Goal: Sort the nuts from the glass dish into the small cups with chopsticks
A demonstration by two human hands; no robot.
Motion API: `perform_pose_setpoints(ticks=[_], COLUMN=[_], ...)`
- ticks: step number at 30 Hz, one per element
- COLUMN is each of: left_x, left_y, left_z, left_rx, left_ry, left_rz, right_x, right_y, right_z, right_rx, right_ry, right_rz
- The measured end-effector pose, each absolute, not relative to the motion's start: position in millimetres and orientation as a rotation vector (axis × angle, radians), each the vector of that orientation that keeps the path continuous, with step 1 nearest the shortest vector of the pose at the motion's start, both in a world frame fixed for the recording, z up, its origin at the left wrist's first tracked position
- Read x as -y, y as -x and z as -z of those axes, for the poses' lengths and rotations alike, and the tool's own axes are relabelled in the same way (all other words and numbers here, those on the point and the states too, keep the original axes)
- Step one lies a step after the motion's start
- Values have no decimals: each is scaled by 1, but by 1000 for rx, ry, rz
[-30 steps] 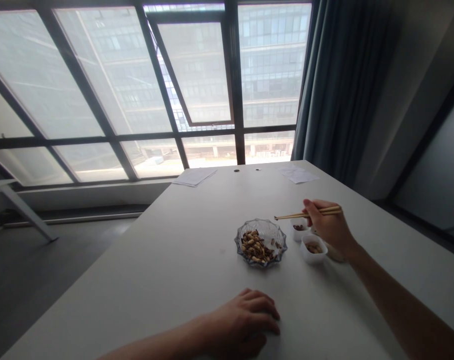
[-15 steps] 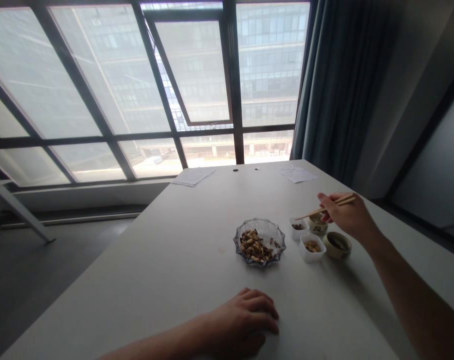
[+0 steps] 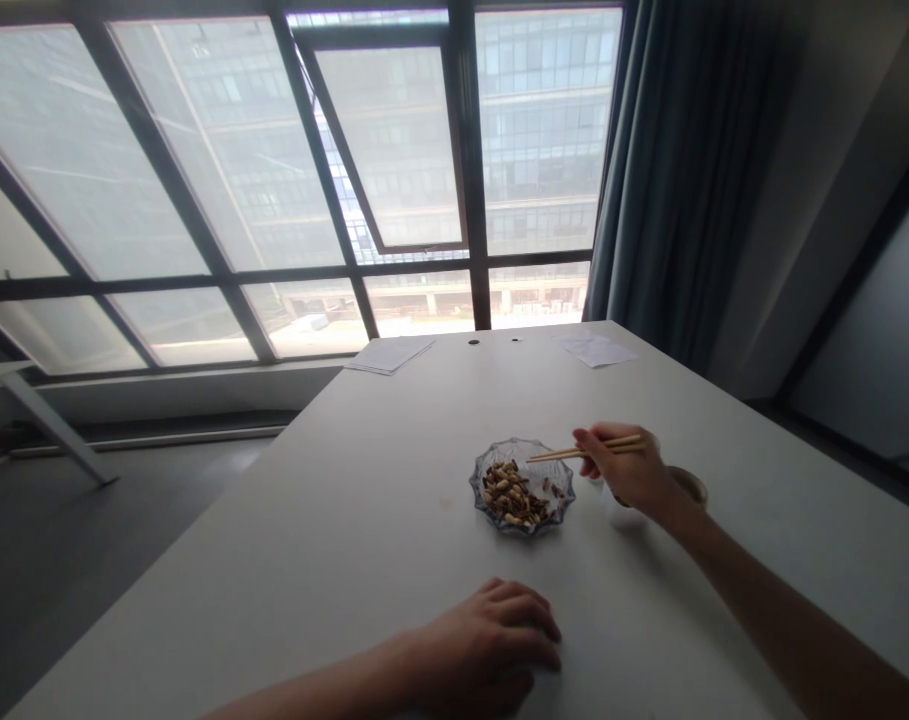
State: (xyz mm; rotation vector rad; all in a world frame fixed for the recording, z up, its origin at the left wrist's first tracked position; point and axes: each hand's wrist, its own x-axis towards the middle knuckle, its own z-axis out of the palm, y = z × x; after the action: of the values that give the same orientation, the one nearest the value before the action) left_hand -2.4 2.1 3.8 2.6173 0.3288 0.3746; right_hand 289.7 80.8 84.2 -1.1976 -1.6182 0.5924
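My right hand (image 3: 628, 468) is closed around a pair of wooden chopsticks (image 3: 560, 455). Their tips reach over the far right part of a clear scalloped glass bowl (image 3: 475, 482), with nothing visible between them. A mixed heap of pale and dark nuts or seeds (image 3: 511, 493) fills the bowl's left and front, while a few dark pieces lie to the right. Behind my right hand a ceramic bowl (image 3: 694, 484) shows only partly; the white plastic cups beside it are mostly hidden. Nearer me, my left hand (image 3: 495, 632) rests on the table, fingers loosely bent and apart, holding nothing.
The white table (image 3: 364, 480) runs toward the windows. Paper sheets lie at its far left (image 3: 391, 354) and far right, the right-hand paper (image 3: 596, 348) near a dark curtain (image 3: 671, 200). Another table leg (image 3: 53, 425) stands at the left.
My right hand has moved left and nearer with the chopsticks, from over the small white cup to over the glass bowl. It now covers most of the small containers. My left hand stays put.
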Motion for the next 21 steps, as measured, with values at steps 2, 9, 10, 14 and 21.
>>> perform_pose_setpoints(ticks=[2, 9, 10, 14, 21], left_x=[-2, -3, -3, -3, -3], left_y=[2, 1, 1, 1, 3], left_z=[-4, -5, -6, -6, -5], left_rx=[-328, -317, -317, -327, -321], left_ry=[-2619, -2618, -2615, -2612, -2618], left_rz=[-377, -371, -363, -347, -344], right_x=[-82, -82, -82, -81, -79], right_y=[-278, -261, -260, -258, -263], right_z=[-73, -49, -47, -41, -58], right_rx=[1643, 1612, 1602, 1625, 1608], right_ry=[1163, 1150, 1141, 1117, 1140], right_rz=[-623, -663, -676, -669, -544])
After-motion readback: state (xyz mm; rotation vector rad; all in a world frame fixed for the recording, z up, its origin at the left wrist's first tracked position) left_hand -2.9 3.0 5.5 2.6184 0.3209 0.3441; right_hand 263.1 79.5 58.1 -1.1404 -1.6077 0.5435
